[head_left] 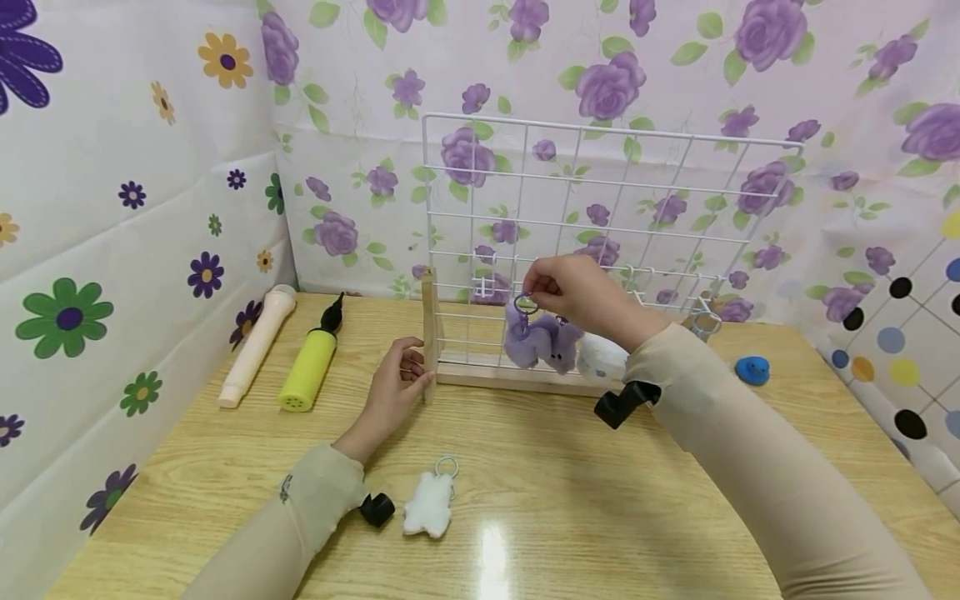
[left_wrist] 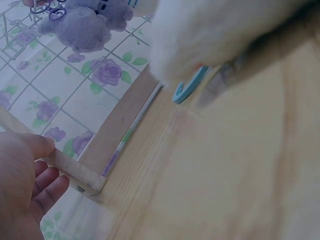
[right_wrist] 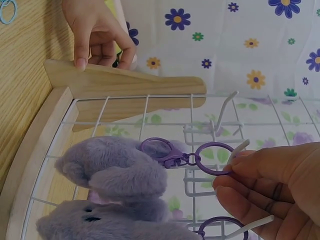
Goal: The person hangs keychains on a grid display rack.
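A purple plush keychain point(right_wrist: 112, 167) hangs from a purple ring point(right_wrist: 214, 158) that my right hand point(head_left: 581, 296) pinches between thumb and fingertips. In the right wrist view the ring is at the tip of a white hook point(right_wrist: 241, 146); whether it is fully around the hook is hard to tell. Beside it hangs a second purple plush keychain point(head_left: 564, 346). Both are in front of a white wire grid rack point(head_left: 615, 179). At the rack's left end my left hand point(head_left: 393, 379) holds the wooden side support point(head_left: 430, 333), thumb and curled fingers against its edge.
A white plush keychain point(head_left: 429, 504) lies on the table near the front. Another white plush point(head_left: 602, 357) is at the rack, partly behind my right forearm. Left of the rack lie a pale microphone-shaped object point(head_left: 257, 346) and a yellow hand pump point(head_left: 309, 367). A blue toy point(head_left: 752, 370) sits at right.
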`<state>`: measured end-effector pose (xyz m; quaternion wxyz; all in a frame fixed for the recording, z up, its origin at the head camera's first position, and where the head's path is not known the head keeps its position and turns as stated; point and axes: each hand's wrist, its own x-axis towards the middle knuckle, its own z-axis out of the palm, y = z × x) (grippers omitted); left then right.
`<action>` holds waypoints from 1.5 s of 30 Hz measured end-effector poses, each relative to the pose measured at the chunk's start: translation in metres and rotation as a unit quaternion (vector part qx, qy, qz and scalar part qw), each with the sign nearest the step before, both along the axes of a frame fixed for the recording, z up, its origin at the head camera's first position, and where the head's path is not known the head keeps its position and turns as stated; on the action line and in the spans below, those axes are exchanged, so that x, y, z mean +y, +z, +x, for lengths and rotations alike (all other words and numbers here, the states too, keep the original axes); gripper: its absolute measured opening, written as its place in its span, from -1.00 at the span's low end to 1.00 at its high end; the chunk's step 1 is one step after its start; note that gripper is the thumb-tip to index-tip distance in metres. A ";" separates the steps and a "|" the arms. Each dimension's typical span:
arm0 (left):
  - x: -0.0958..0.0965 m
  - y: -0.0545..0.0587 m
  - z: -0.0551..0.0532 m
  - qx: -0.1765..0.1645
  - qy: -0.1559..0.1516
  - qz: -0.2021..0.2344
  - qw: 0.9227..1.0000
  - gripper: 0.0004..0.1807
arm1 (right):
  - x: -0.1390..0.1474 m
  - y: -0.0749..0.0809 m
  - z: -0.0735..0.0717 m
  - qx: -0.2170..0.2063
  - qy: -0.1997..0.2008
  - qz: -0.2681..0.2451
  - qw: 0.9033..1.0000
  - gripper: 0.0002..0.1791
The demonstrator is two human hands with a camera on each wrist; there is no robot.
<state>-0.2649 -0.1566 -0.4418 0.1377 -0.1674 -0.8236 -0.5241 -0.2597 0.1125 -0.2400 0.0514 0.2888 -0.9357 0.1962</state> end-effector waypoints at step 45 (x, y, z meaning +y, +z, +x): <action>0.000 0.001 0.001 -0.012 0.005 0.002 1.000 -0.49 | 0.008 -0.006 0.053 0.079 0.044 -0.118 0.989 -0.88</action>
